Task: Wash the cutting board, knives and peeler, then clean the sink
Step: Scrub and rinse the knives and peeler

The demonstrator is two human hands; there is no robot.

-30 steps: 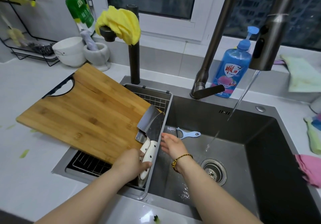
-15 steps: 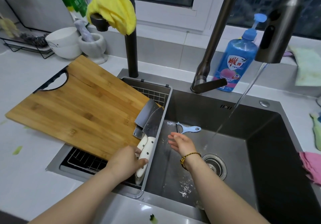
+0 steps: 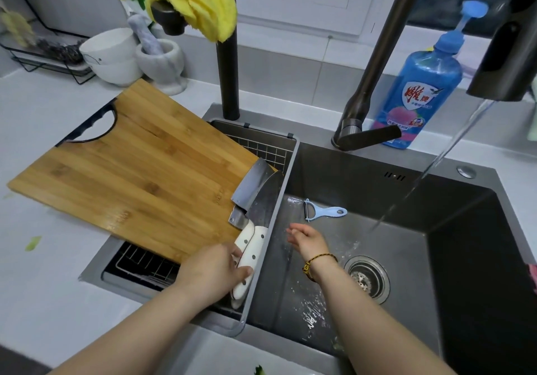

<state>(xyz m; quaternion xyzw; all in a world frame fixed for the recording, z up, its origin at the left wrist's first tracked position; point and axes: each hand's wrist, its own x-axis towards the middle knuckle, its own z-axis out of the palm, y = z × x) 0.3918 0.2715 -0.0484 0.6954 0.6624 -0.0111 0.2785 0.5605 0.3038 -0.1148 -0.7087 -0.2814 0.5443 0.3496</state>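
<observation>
Hands at a dark grey metal sink (image 3: 465, 258) — water running, washing-up waiting.

The person's left hand (image 3: 215, 270) grasps the white riveted handles of two steel-bladed knives (image 3: 255, 200), fingers curled round them. The knives lie in the grey drainer basket (image 3: 290, 171) on the sink's left side, blades pointing away from the person and overlapping a corner of the rectangular bamboo cutting board (image 3: 139, 171). That board lies partly over the basket, partly on the white counter (image 3: 43, 287). The right hand (image 3: 308, 239) is released inside the basin — fingers relaxed, holding nothing. Just beyond it, apart from the fingertips, the pale blue peeler (image 3: 325, 211) lies flat on the sink floor. A thin water stream (image 3: 430, 177) falls to the hand's right, near the round drain strainer (image 3: 366, 278).
</observation>
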